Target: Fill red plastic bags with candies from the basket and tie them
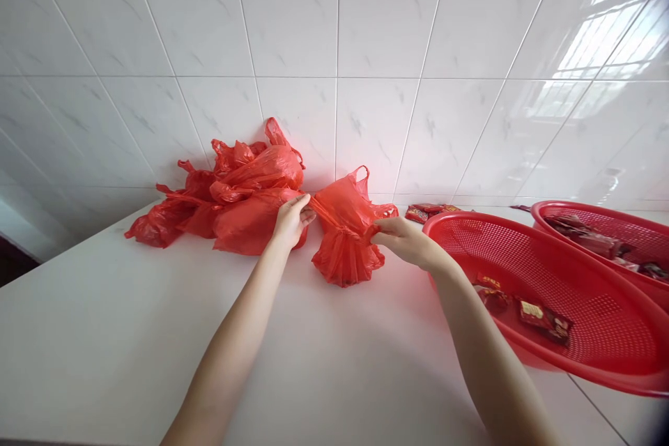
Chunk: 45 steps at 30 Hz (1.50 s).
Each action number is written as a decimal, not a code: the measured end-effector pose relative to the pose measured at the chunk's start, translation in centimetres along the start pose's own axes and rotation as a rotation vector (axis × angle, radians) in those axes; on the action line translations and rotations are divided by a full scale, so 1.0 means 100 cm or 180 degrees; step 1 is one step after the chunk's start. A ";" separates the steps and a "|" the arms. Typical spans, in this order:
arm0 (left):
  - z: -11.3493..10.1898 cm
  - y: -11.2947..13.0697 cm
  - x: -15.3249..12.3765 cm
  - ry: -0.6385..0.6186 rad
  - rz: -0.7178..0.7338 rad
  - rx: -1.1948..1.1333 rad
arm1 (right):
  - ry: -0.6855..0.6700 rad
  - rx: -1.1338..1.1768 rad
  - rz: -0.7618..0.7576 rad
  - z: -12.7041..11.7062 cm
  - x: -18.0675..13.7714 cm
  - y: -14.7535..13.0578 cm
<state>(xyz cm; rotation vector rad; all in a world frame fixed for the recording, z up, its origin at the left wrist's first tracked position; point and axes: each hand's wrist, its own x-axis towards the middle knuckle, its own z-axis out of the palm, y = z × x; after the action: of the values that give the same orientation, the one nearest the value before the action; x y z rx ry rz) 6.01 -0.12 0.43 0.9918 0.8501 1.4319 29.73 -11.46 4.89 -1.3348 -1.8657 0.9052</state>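
Observation:
A red plastic bag [348, 251] stands on the white tabletop in front of me, its bottom bulging with contents I cannot make out. My left hand [294, 219] pinches the bag's left side near the top. On the opposite side, the fingers of my right hand [402, 240] are closed on the bag's plastic, which is gathered between the two hands. One loop handle sticks up at the back. Just left of my left hand lies a pile of filled red plastic bags [251, 202], several of them with twisted or knotted tops.
At the right stands a red perforated basket [601, 313] with a few small red packets [538, 313] inside. Behind it, a second red basket [606, 212] holds many packets. More packets [426, 212] lie by the tiled wall [376, 111], which bounds the white table [324, 362].

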 end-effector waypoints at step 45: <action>0.040 -0.016 -0.036 -0.0914 0.0766 0.1346 | -0.0269 -0.0430 -0.0096 0.013 0.023 0.041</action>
<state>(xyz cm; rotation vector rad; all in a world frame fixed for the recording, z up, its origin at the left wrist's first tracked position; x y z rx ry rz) 10.31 -3.66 0.10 1.6245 0.8567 1.2870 30.12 -8.45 1.05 -1.3629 -2.0377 0.8445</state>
